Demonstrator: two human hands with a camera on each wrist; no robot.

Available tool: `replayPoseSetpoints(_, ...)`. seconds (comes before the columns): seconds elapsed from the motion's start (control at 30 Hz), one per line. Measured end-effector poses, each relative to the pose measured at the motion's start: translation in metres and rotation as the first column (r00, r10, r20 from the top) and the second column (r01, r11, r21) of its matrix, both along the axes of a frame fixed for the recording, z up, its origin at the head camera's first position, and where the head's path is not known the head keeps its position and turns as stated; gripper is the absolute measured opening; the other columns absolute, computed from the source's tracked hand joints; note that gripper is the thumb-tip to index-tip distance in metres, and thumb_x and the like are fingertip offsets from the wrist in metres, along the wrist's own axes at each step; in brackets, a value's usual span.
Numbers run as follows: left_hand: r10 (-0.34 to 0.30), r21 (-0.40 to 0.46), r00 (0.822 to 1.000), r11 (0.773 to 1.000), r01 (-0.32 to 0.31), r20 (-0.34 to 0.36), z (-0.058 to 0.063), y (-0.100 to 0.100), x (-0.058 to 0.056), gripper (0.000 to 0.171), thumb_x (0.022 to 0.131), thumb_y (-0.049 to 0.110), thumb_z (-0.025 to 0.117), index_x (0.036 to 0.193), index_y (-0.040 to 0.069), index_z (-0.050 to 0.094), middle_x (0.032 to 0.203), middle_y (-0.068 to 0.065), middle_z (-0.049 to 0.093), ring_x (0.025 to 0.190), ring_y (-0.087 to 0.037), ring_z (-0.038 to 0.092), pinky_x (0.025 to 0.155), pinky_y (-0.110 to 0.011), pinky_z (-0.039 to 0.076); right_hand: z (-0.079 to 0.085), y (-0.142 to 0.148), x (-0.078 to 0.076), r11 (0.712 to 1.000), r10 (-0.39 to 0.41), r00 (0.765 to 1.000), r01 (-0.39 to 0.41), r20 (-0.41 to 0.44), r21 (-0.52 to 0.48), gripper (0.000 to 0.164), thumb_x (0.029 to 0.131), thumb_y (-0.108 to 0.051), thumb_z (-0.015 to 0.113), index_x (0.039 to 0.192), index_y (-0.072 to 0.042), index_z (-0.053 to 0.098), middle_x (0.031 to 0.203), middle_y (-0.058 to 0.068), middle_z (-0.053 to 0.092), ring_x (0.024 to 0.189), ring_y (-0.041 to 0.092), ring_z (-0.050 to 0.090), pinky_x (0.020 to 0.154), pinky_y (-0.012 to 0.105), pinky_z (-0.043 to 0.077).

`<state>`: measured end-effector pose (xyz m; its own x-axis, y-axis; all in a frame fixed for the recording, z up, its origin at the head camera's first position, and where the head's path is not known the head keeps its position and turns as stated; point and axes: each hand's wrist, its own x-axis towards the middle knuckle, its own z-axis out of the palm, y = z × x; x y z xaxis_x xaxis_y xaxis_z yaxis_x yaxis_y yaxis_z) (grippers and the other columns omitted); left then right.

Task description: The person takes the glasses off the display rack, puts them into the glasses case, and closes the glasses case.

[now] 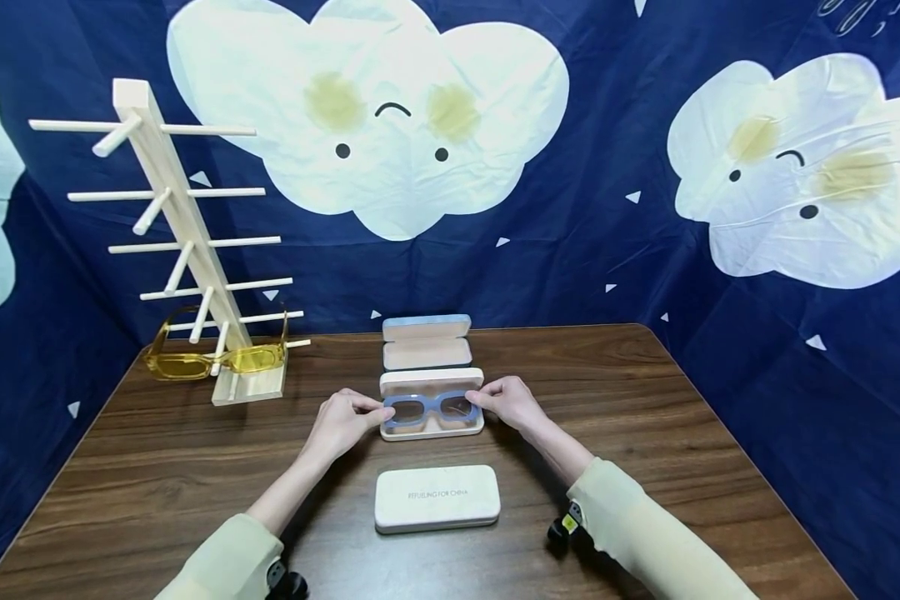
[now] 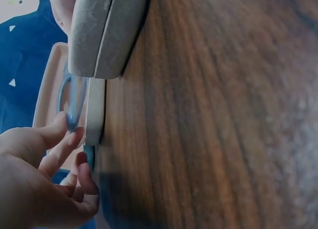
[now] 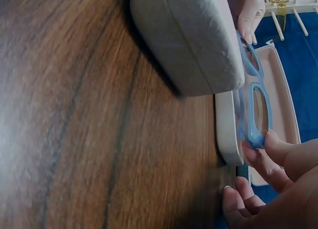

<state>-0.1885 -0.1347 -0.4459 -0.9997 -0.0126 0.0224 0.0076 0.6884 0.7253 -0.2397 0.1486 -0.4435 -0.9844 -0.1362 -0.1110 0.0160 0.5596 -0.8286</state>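
Blue-framed sunglasses with dark lenses are at the open white glasses case, over its lower half. My left hand pinches their left end between thumb and finger, and my right hand pinches the right end. In the right wrist view, the thumb and finger of the right hand hold a corner of the blue frame. The left wrist view shows the left hand gripping the other end. How far the sunglasses sit down in the case I cannot tell.
Nearer me lies a closed white glasses case with lettering. Behind the middle case stands an open blue case. A wooden peg rack rises at the back left, with yellow glasses on its lower pegs. A dark blue cloth hangs behind the table.
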Motion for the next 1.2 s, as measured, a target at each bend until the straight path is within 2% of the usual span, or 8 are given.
replayPoseSetpoints(0.13, 0.013, -0.004, 1.000, 1.000, -0.013, 0.005, -0.003, 0.001, -0.003, 0.018, 0.086, 0.032, 0.083, 0.093, 0.015, 0.084, 0.108, -0.012, 0.074, 0.107, -0.029, 0.066, 0.091, -0.043, 0.052, 0.001, 0.002, -0.001, 1.000, 0.013, 1.000, -0.013, -0.010, 0.028, 0.022, 0.088, -0.025, 0.083, 0.082, -0.004, 0.082, 0.059, -0.001, 0.061, 0.068, 0.009, 0.050, 0.066, 0.023, 0.039)
replayPoseSetpoints(0.4, 0.042, 0.002, 0.999, 0.999, -0.042, -0.005, -0.006, 0.000, -0.007, 0.017, 0.080, 0.030, 0.089, 0.089, 0.016, 0.083, 0.107, -0.011, 0.072, 0.110, -0.032, 0.064, 0.098, -0.049, 0.049, -0.003, 0.004, -0.005, 0.999, 0.016, 0.999, -0.015, -0.030, 0.042, 0.017, 0.083, -0.024, 0.087, 0.082, -0.008, 0.083, 0.058, -0.011, 0.064, 0.068, 0.007, 0.053, 0.069, 0.022, 0.042)
replayPoseSetpoints(0.73, 0.067, 0.010, 0.997, 0.998, -0.067, -0.024, -0.009, 0.002, -0.009, 0.020, 0.080, 0.030, 0.089, 0.090, 0.015, 0.082, 0.105, -0.011, 0.072, 0.108, -0.031, 0.064, 0.096, -0.049, 0.049, -0.007, 0.003, -0.003, 0.997, -0.036, 0.995, 0.042, -0.093, 0.059, 0.015, 0.080, -0.023, 0.090, 0.079, -0.010, 0.082, 0.070, -0.004, 0.074, 0.069, 0.005, 0.055, 0.069, 0.021, 0.045)
replayPoseSetpoints(0.97, 0.063, 0.006, 0.997, 0.998, -0.063, -0.050, -0.009, 0.002, -0.010, 0.023, 0.082, 0.031, 0.087, 0.093, 0.013, 0.081, 0.103, -0.012, 0.072, 0.103, -0.030, 0.065, 0.091, -0.046, 0.050, -0.010, 0.003, -0.003, 0.993, -0.074, 0.988, 0.086, -0.133, 0.085, 0.013, 0.077, -0.021, 0.091, 0.078, -0.012, 0.082, 0.077, 0.000, 0.078, 0.073, 0.005, 0.059, 0.074, 0.024, 0.048)
replayPoseSetpoints(1.2, 0.060, 0.021, 0.996, 0.998, -0.059, -0.058, -0.010, 0.000, -0.010, 0.024, 0.082, 0.033, 0.087, 0.093, 0.012, 0.081, 0.100, -0.012, 0.072, 0.097, -0.028, 0.065, 0.085, -0.039, 0.049, -0.009, 0.005, -0.002, 0.993, -0.083, 0.986, 0.094, -0.141, 0.072, 0.010, 0.080, -0.019, 0.089, 0.080, -0.012, 0.083, 0.082, 0.002, 0.079, 0.079, 0.008, 0.063, 0.079, 0.026, 0.050)
